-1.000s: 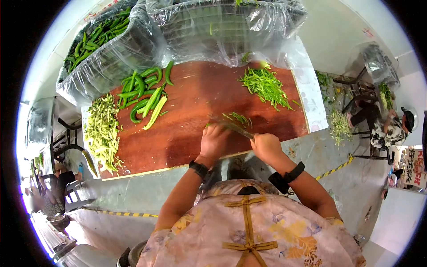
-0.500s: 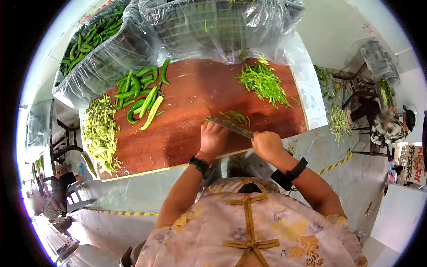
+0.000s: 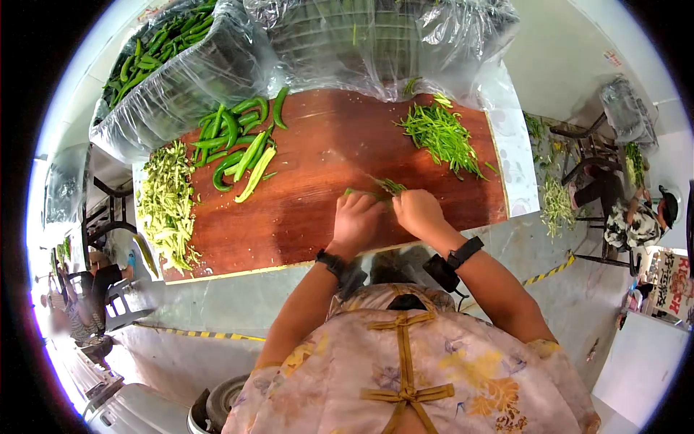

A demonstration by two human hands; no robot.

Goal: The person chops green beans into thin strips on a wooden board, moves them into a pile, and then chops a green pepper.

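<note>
My right hand (image 3: 419, 215) is closed round the handle of a knife, whose narrow blade (image 3: 379, 181) is blurred and seen nearly edge-on. Just left of it, my left hand (image 3: 357, 220) presses down on the wooden board (image 3: 311, 163) with its fingers curled. A bit of green pepper (image 3: 349, 192) peeks out at those fingertips; most of it is hidden. Some cut green shreds (image 3: 394, 187) lie beyond the blade. Farther right is a pile of green pepper strips (image 3: 442, 137). Whole and halved green peppers (image 3: 235, 137) lie at the left back.
Pale chopped pepper cores (image 3: 168, 206) are heaped along the board's left end. Plastic-lined crates (image 3: 383, 50) stand behind the board, and the left one holds green peppers (image 3: 163, 47). Another person (image 3: 629, 217) sits at the far right, beside greens on the floor.
My right hand has moved slightly left and up, closer to my left hand. The knife blade has turned from lying across toward my left fingers to pointing away. The whole view has shifted a little.
</note>
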